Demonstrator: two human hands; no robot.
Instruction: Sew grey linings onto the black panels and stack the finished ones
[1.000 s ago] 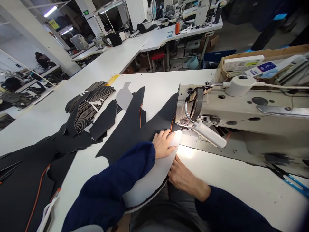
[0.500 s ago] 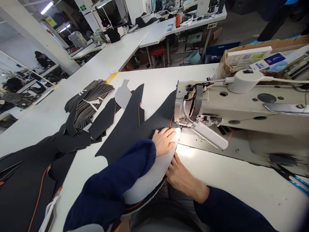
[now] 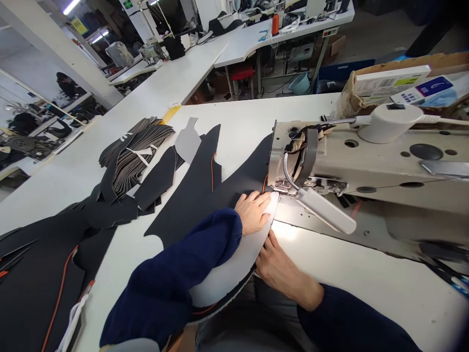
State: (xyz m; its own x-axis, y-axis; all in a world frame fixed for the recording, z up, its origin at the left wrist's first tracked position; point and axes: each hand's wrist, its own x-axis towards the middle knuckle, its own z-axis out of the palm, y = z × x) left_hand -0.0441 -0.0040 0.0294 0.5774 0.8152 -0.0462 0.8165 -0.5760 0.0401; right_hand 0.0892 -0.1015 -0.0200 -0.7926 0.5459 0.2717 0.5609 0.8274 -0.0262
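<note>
A light grey fabric piece (image 3: 234, 259) lies over a large black fabric piece (image 3: 198, 205), with its tip at the needle area of the sewing machine (image 3: 381, 161). My left hand (image 3: 253, 212) rests flat on the grey piece near that tip, fingers spread. At the right edge of the layers, my right hand (image 3: 276, 264) pinches the fabric edge, thumb hidden beneath. An orange cord line shows on the black piece beside the presser foot. The white lamp (image 3: 326, 210) on the machine lights the spot.
Stacked dark cut pieces (image 3: 135, 161) and more black fabric (image 3: 40, 274) lie on the left of the white table (image 3: 315, 254). A cardboard box (image 3: 388, 68) with packages stands behind the machine. Blue-handled scissors (image 3: 458, 283) lie at the right edge. A person sits far left.
The view has shifted slightly, so the machine and box appear further right. Both hands keep nearly the same places on the fabric.
</note>
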